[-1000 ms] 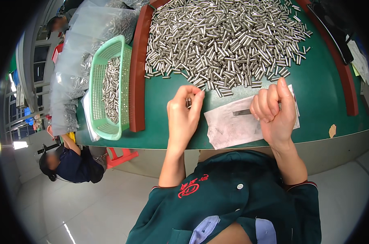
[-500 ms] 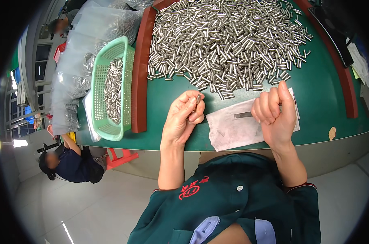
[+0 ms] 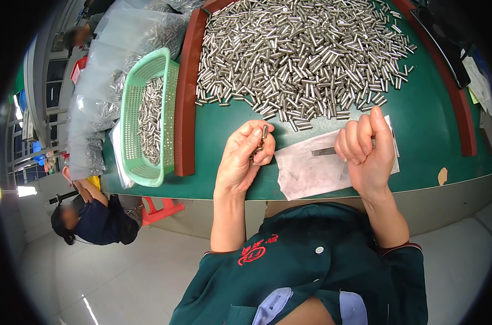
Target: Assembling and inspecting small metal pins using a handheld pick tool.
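Observation:
Short shiny metal pins (image 3: pixel 300 59) lie in a wide heap on the green table. My left hand (image 3: pixel 236 160) is closed, palm turned up, with a metal pin (image 3: pixel 265 131) standing between thumb and index finger. More metal shows among its curled fingers, partly hidden. My right hand (image 3: pixel 370 154) is wrapped round a flat grey metal strip tool (image 3: pixel 324 152), whose bare end points left toward my left hand. Beneath that tool lies a smudged white paper sheet (image 3: pixel 305 181).
Red-brown rails (image 3: pixel 185 135) border the heap left and right. Beyond the left rail stands a green basket (image 3: pixel 127 135) part-filled with pins, beside clear bags of pins (image 3: pixel 102 76). A co-worker (image 3: pixel 97 219) sits lower left. A dark device (image 3: pixel 446 49) lies by the right rail.
The pin between my left thumb and index finger now sticks up more plainly, and the left fingers have shifted slightly. My right hand and its tool hold nearly the same place.

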A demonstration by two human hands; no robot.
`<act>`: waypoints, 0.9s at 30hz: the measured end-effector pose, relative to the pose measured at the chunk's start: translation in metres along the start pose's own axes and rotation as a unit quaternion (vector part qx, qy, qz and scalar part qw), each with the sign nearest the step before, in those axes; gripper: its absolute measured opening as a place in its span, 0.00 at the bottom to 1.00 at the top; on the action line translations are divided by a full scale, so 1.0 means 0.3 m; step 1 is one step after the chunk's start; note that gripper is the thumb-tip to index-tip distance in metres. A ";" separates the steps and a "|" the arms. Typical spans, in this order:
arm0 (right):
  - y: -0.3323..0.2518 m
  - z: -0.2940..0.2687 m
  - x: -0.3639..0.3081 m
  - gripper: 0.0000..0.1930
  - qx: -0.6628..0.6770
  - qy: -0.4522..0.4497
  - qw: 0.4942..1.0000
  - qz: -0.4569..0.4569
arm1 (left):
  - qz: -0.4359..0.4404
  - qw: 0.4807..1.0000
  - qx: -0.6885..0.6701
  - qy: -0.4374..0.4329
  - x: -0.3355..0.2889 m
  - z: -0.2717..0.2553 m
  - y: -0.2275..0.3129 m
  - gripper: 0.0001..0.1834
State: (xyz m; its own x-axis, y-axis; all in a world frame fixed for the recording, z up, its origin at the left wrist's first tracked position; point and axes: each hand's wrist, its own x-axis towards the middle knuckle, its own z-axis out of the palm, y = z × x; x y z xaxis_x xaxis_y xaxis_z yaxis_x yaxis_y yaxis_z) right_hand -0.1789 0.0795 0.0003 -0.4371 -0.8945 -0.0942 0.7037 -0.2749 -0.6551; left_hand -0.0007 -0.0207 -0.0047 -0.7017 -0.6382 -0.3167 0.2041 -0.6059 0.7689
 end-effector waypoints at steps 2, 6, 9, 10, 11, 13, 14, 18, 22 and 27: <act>-0.002 -0.008 -0.004 0.24 0.020 -0.002 1.000 -0.002 | 0.002 0.999 0.041 -0.009 -0.009 0.012 -0.010 0.08; 0.000 -0.005 0.004 0.25 0.023 0.000 1.000 -0.012 | 0.086 0.907 0.411 0.023 -0.039 0.106 -0.038 0.05; 0.002 0.007 0.002 0.25 0.035 -0.017 0.999 -0.033 | 0.101 0.784 0.612 0.037 -0.048 0.155 -0.068 0.07; -0.002 0.006 0.005 0.26 0.046 -0.025 0.998 -0.045 | 0.142 0.756 0.637 0.042 -0.039 0.153 -0.084 0.07; -0.008 0.005 0.003 0.26 0.021 -0.032 0.999 -0.038 | 0.183 0.726 0.661 0.047 -0.035 0.155 -0.093 0.08; -0.006 -0.001 0.004 0.26 0.019 -0.037 0.999 -0.035 | 0.158 0.730 0.663 0.052 -0.042 0.165 -0.090 0.09; 0.009 -0.005 0.005 0.26 0.042 -0.023 0.998 -0.046 | 0.164 0.724 0.667 0.059 -0.043 0.162 -0.094 0.08; 0.013 0.016 -0.001 0.27 0.020 -0.008 1.000 -0.021 | 0.167 0.720 0.670 0.066 -0.049 0.157 -0.102 0.07; 0.012 0.036 -0.007 0.27 0.026 -0.004 0.999 -0.017 | 0.179 0.730 0.656 0.067 -0.046 0.160 -0.106 0.07; 0.018 0.029 0.003 0.26 0.003 -0.014 1.000 -0.025 | 0.189 0.731 0.652 0.069 -0.044 0.159 -0.108 0.07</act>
State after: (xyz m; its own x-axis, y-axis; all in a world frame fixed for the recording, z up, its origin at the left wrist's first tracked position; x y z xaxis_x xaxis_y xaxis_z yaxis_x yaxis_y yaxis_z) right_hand -0.1707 0.0741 0.0032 -0.4555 -0.8893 -0.0404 0.6851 -0.3212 -0.6538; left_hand -0.0305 0.0299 0.0010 -0.6688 -0.7400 0.0719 -0.5215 0.5359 0.6639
